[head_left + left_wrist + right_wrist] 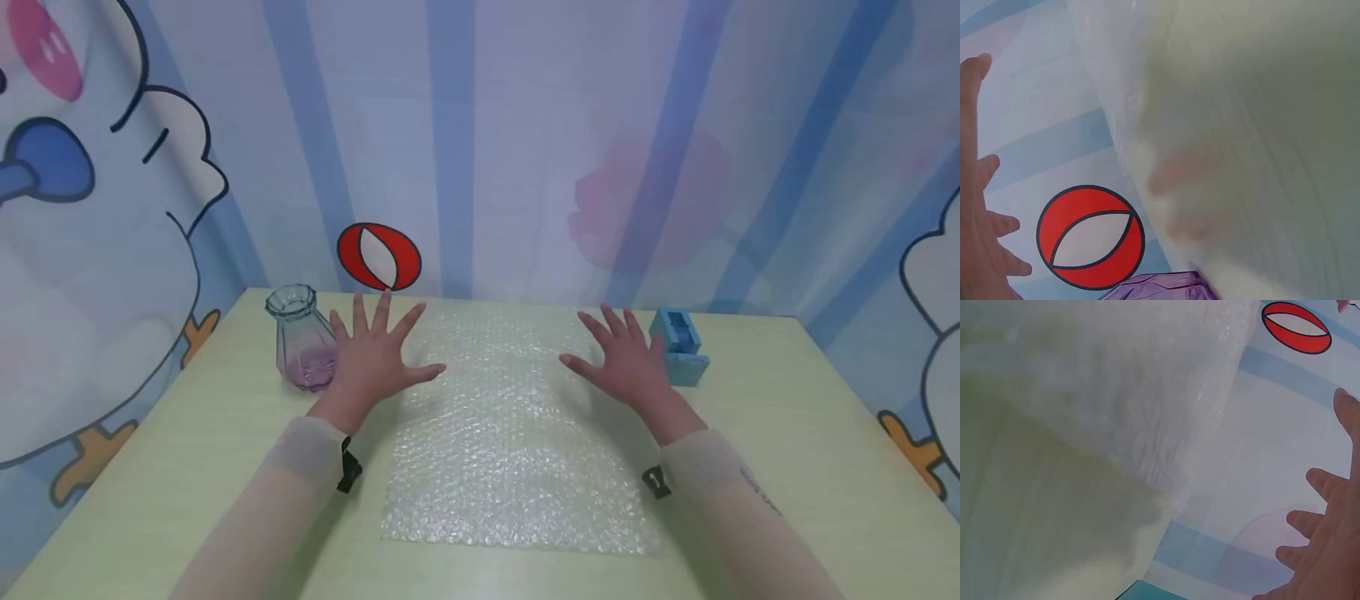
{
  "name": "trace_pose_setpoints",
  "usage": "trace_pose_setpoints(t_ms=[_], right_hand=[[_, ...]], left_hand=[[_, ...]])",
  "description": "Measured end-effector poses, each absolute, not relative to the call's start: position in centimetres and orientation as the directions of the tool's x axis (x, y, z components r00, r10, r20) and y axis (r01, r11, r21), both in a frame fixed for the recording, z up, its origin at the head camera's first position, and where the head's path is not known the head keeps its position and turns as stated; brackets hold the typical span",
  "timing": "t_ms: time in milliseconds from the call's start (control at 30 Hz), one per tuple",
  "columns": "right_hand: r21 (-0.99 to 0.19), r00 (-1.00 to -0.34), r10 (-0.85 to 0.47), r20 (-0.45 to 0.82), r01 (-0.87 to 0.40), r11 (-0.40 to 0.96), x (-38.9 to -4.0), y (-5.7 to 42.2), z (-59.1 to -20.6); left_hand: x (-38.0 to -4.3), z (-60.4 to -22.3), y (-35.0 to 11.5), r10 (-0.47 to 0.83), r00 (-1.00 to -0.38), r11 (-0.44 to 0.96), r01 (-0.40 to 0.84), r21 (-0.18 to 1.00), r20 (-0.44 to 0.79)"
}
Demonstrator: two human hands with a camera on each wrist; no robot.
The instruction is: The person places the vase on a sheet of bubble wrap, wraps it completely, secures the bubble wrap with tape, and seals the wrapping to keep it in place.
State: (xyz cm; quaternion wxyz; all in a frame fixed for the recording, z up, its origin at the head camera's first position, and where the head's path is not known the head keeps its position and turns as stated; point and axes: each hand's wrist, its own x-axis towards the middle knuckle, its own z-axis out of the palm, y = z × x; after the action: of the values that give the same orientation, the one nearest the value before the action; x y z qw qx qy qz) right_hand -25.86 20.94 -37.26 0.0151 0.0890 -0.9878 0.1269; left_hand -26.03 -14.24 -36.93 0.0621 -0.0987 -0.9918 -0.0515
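A sheet of clear bubble wrap (pixel 510 450) lies flat on the pale table. My left hand (pixel 372 358) is spread above its left edge, fingers straight and holding nothing. Just left of that hand stands a faceted glass vase (pixel 303 342), greenish at the rim and purple at the base; the hand overlaps its right side in the head view. My right hand (pixel 628 362) hovers over the sheet's right edge, fingers spread apart and holding nothing. Close to its right is a blue block-shaped object (pixel 681 350) with a notch in it. In the left wrist view the purple vase base (pixel 1160 287) shows at the bottom.
The pale wooden table (pixel 780 417) ends at the back against a striped blue and white curtain (pixel 510 150) printed with cartoon figures and a red and white ball (pixel 378 256). Both forearms wear light sleeves with dark straps at the wrists.
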Motion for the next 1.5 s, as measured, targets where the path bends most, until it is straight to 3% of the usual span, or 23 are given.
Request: trace_pose_setpoints(t_ms=[467, 667, 1000, 1500], right_hand=[[-0.265, -0.979, -0.173, 0.108, -0.196, 0.944, -25.3, 21.2, -38.1], [-0.229, -0.964, -0.223, 0.142, -0.251, 0.94, -25.0, 21.0, -38.2], [-0.296, -0.944, -0.305, 0.127, -0.329, 0.897, -24.8, 20.7, -38.1], [-0.301, -0.905, -0.399, 0.151, -0.426, 0.853, -24.4, 19.6, -37.9]], left_hand=[[-25.5, -37.9, -14.2, 0.195, -0.973, 0.973, 0.208, 0.105, 0.126], [-25.2, -38.1, -14.1, 0.194, -0.97, 0.974, 0.209, 0.092, 0.145], [-24.6, -38.1, -14.8, 0.185, -0.974, 0.976, 0.198, 0.089, 0.132], [-23.0, -37.8, -16.2, 0.166, -0.979, 0.972, 0.183, 0.15, 0.119]])
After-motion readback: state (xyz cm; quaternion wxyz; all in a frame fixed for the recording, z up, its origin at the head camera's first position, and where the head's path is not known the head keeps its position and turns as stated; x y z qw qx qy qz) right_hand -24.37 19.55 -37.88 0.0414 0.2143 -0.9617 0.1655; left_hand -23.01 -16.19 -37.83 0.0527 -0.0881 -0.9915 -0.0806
